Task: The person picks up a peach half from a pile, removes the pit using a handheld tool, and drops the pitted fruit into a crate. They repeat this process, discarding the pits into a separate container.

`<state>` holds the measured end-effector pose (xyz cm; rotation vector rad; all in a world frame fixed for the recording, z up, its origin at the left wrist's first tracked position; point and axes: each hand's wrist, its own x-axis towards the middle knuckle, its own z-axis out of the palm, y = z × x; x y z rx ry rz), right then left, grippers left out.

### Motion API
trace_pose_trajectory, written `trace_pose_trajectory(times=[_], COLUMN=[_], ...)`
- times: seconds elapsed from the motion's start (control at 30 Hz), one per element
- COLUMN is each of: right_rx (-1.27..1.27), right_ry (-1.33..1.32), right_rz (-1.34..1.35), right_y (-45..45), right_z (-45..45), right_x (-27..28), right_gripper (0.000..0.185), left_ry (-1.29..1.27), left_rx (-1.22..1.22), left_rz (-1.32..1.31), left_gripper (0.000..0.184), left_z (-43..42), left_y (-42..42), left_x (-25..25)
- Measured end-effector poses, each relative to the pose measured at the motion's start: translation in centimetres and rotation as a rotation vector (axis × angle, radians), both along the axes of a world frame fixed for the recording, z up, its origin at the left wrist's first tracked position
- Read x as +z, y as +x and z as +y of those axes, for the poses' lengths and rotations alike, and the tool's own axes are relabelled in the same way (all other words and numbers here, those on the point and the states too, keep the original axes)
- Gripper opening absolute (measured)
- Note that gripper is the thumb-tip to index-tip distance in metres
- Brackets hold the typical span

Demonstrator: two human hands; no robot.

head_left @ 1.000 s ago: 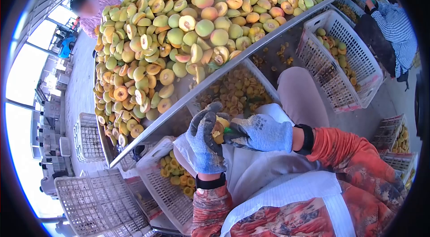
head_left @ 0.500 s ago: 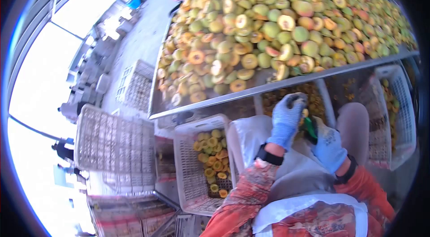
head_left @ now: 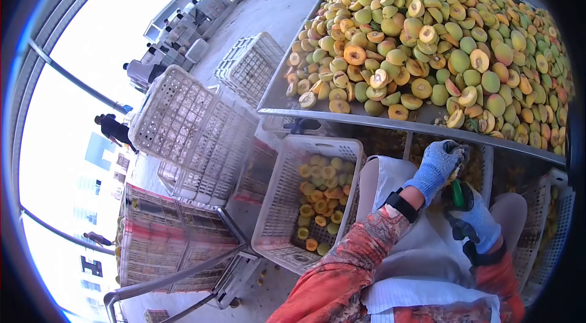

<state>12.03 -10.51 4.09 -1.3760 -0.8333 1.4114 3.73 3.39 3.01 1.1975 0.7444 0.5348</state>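
The view's been swung left, the fruit crate (head_left: 276, 201) brought toward six o'clock; work seemingly unbroken: green-handled tool (head_left: 457, 193) gripped by right hand (head_left: 476, 219), left hand's (head_left: 439, 164) hold can't be told.

Your only view comes from your own head, looking forward and steeply down over your lap. It is close enough that your left hand (head_left: 442, 167) and right hand (head_left: 476, 218) show plainly, right of centre and a little below the middle, while your sleeves (head_left: 360, 234) come in from the lower part. Past them you see the metal table (head_left: 278, 98) — its near edge slopes down to the right, so your view is tilted. The lens takes in a lot: dark curves close the corners, a slanting beam (head_left: 78, 76) crosses the left, and the floor (head_left: 287, 5) stretches far off.
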Motion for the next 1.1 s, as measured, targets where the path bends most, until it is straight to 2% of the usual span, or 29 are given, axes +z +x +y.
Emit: trace_pose_trajectory(times=[0.07, 0.1, 0.17, 0.23, 0.27, 0.3, 0.33, 0.37, 0.4, 0.43, 0.5, 0.53, 0.6, 0.63, 0.7, 0.73, 0.77, 0.8, 0.83, 0.9, 0.93, 1.03, 1.07, 1.1], right_rx=[0.059, 0.053, 0.075, -0.102, -0.034, 0.083, 0.012, 0.003, 0.009, -0.019, -0.224, -0.245, -0.281, -0.274, -0.283, -0.302, -0.278, -0.287, -0.262, -0.217, -0.230, -0.237, -0.260, -0.281], right_ry=[0.039, 0.040, -0.013, -0.170, -0.102, -0.065, -0.055, -0.031, -0.007, 0.005, 0.137, 0.133, -0.144, -0.131, -0.057, 0.023, 0.039, 0.036, 0.027, 0.031, 0.018, 0.044, 0.058, 0.076], right_rz=[-0.169, -0.171, 0.424, 0.638, 0.685, 0.686, 0.683, 0.677, 0.669, 0.676, -1.006, -0.996, -1.009, -0.951, -0.934, -0.926, -0.897, -0.899, -0.849, -0.815, -0.809, -0.752, -0.759, -0.768], right_y=[0.3, 0.2, 0.2, 0.5, 0.6, 1.3, 2.1, 2.8, 3.4, 3.9, 4.9, 4.8, 5.3, 5.3, 4.6, 4.4, 4.4, 4.5, 4.5, 4.9, 5.3, 5.6, 5.7, 5.6], right_z=[0.2, 0.7, 0.0, -1.5, -1.4, -1.2, -1.4, -1.6, -1.7, -1.6, -1.5, -1.6, -1.5, -1.4, -0.9, -0.7, -0.7, -0.8, -1.0, -1.6, -1.7, -2.2, -2.1, -2.0], right_x=[0.2, 0.6, 2.1, 1.2, 1.4, 1.0, 0.7, 0.4, -0.2, -2.2, -6.2, -5.9, -4.4, -4.6, -4.5, -4.6, -5.1, -5.1, -4.9, -5.4, -5.3, -5.5, -6.3, -6.7], right_gripper=[0.045, 0.045, 0.045, 0.047, 0.045, 0.042, 0.042, 0.038, 0.035, 0.035, 0.032, 0.032, 0.032, 0.034, 0.031, 0.028, 0.038, 0.038, 0.038, 0.036, 0.036, 0.035, 0.035, 0.034], left_ry=[0.255, 0.257, 0.250, 0.305, 0.421, 0.268, 0.263, 0.341, 0.476, 0.139, 0.287, 0.576, 1.126, 1.121, 0.727, 0.726, 0.851, 0.977, 0.985, 1.461, 1.469, 1.245, 1.246, 1.283], left_rx=[-0.034, -0.039, -0.026, -0.079, -0.128, -0.071, 0.005, 0.116, 0.187, 0.248, 0.275, 0.184, 0.213, 0.207, 0.297, 0.296, 0.174, 0.043, 0.032, 0.001, -0.019, -0.176, -0.179, -0.286], left_rz=[0.214, 0.211, -0.239, -0.197, -0.106, -0.126, -0.090, -0.124, -0.128, -0.131, 0.141, 0.405, 0.827, 0.834, 0.729, 0.729, 0.927, 1.121, 1.113, 1.425, 1.418, 1.509, 1.512, 1.535], left_gripper=[0.016, 0.016, 0.019, 0.023, 0.022, 0.021, 0.023, 0.031, 0.031, 0.030, 0.025, 0.025, 0.028, 0.028, 0.031, 0.031, 0.038, 0.045, 0.045, 0.062, 0.062, 0.077, 0.077, 0.076], left_z=[0.4, 0.8, -0.1, -0.3, -0.2, -0.4, 0.6, 1.1, 2.0, 2.3, 7.1, 8.8, 10.4, 11.6, 14.4, 15.2, 15.9, 16.3, 16.6, 17.1, 17.3, 17.4, 16.9, 15.8], left_y=[0.1, -0.3, -0.4, -0.3, -0.7, -0.4, -0.6, -0.9, -2.3, -3.4, -8.8, -10.8, -11.6, -11.2, -8.5, -6.2, -3.5, -1.3, 0.2, 2.9, 3.9, 5.1, 5.1, 5.0], left_x=[-0.4, -1.0, -0.9, 0.2, 2.7, 3.7, 3.1, 3.1, 2.5, 4.0, -0.6, -1.5, -1.3, -1.6, -1.9, -1.5, -1.0, -0.8, -1.2, -2.4, -2.8, -3.1, -3.4, -3.7])
